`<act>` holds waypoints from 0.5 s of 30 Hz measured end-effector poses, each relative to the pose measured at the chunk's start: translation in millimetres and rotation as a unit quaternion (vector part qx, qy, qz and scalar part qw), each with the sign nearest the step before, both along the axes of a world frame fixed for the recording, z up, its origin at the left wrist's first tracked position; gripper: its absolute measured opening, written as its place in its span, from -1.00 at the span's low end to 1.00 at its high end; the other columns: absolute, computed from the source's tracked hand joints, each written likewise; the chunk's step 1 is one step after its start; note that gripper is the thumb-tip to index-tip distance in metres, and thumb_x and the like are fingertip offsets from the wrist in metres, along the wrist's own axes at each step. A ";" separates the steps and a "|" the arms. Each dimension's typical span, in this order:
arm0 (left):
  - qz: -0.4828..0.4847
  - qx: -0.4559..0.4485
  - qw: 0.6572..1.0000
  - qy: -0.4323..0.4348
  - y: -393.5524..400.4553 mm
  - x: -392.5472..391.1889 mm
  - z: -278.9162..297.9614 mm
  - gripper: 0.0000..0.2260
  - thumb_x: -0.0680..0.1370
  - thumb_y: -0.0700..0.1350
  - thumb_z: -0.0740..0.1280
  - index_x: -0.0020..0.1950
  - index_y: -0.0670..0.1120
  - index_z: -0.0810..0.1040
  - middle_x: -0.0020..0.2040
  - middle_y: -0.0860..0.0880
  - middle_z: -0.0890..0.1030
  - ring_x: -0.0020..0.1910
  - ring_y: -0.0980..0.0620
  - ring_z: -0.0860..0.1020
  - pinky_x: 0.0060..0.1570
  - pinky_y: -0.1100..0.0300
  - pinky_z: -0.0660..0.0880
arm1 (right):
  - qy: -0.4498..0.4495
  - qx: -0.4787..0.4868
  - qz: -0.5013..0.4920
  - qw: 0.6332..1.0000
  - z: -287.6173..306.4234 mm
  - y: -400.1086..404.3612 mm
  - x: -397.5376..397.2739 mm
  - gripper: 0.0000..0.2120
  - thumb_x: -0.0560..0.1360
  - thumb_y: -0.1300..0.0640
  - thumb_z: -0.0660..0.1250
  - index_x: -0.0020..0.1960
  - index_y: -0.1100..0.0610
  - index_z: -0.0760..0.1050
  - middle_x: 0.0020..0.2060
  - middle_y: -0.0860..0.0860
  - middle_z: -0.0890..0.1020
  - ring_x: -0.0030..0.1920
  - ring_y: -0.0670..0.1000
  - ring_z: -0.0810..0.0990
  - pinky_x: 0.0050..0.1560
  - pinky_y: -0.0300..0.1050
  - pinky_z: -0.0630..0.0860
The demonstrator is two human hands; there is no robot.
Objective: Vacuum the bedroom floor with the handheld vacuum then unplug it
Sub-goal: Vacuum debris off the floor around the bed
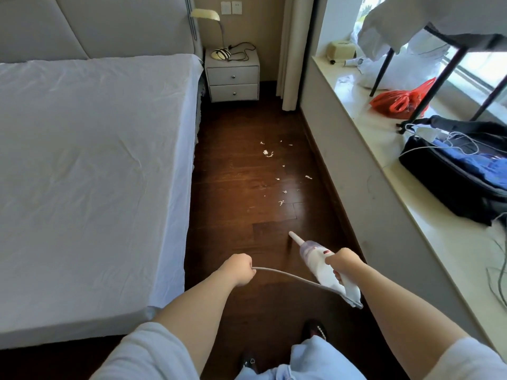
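The handheld vacuum [326, 267] is gripped by the right hand [344, 263], whose fingers are curled tightly round the white body near its rear, the narrow nozzle being pointed forward and down at the dark wooden floor [247, 174]. The grey cord [290, 278] is pinched in the closed fist of the left hand [240, 268], and from there it is carried in a shallow arc to the rear end of the vacuum. The vacuum is held low above the floor, to the right of the bed [90, 160] and near its foot corner. White scraps [270, 153] are scattered on the floor ahead of the nozzle, farther along the bed's right side, towards the bedside cabinet [233, 78] set beside the head of the bed
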State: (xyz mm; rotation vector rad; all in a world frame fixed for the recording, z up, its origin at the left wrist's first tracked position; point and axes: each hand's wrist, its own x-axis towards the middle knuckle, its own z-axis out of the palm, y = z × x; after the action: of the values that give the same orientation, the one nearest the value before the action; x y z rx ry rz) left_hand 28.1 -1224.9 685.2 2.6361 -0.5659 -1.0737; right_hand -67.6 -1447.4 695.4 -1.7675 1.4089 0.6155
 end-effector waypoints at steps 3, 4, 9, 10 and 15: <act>-0.013 -0.001 1.000 -0.004 -12.7 1.3 2.5 -0.81 0.60 -0.08 0.24 0.12 -0.14 0.54 0.09 -0.10 0.58 0.05 -0.05 0.56 -0.01 0.20 0.47 | -0.027 0.002 -0.020 0.999 -2.6 -15.8 -15.1 -0.69 0.59 0.22 0.21 0.26 0.36 0.46 0.12 0.25 0.61 0.10 0.19 0.61 -0.05 -0.09 0.47; -0.016 -0.003 1.000 -0.004 -17.7 1.4 2.4 -0.82 0.59 -0.08 0.25 0.11 -0.13 0.54 0.09 -0.10 0.59 0.04 -0.04 0.56 -0.04 0.21 0.46 | -0.035 -0.003 -0.011 0.999 -3.7 -21.8 -19.5 -0.74 0.57 0.25 0.21 0.20 0.36 0.50 -0.01 0.26 0.63 -0.06 0.19 0.63 -0.10 -0.07 0.46; -0.036 -0.009 0.999 0.009 -45.5 -7.7 -0.1 -0.83 0.58 -0.07 0.26 0.09 -0.11 0.55 0.07 -0.09 0.59 0.02 -0.04 0.56 -0.03 0.18 0.47 | 0.023 0.018 -0.056 0.998 1.7 -50.6 -36.4 -0.80 0.61 0.20 0.21 0.02 0.38 0.40 -0.31 0.13 0.45 -0.36 0.03 0.38 -0.27 -0.16 0.38; -0.035 -0.011 0.999 0.011 -48.0 -9.0 -1.3 -0.83 0.59 -0.07 0.25 0.10 -0.11 0.55 0.07 -0.09 0.59 0.02 -0.03 0.56 -0.03 0.19 0.48 | 0.010 0.024 -0.063 0.998 2.6 -54.5 -36.7 -0.73 0.61 0.18 0.23 0.17 0.38 0.39 -0.22 0.16 0.51 -0.31 0.06 0.45 -0.18 -0.13 0.38; -0.028 -0.002 1.000 0.005 -44.1 -5.4 -5.2 -0.83 0.59 -0.06 0.25 0.10 -0.10 0.54 0.07 -0.07 0.58 0.00 0.00 0.56 -0.04 0.21 0.48 | -0.013 0.000 -0.003 1.000 17.1 -53.3 -22.3 -0.65 0.54 0.26 0.27 0.27 0.43 0.44 0.18 0.34 0.56 0.21 0.30 0.56 -0.22 -0.11 0.43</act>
State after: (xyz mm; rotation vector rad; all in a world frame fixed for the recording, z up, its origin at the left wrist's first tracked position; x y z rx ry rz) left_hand 22.7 -1269.0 680.0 2.6250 -0.6439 -1.0994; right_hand -89.9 -1500.7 712.5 -1.7653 1.3958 0.5877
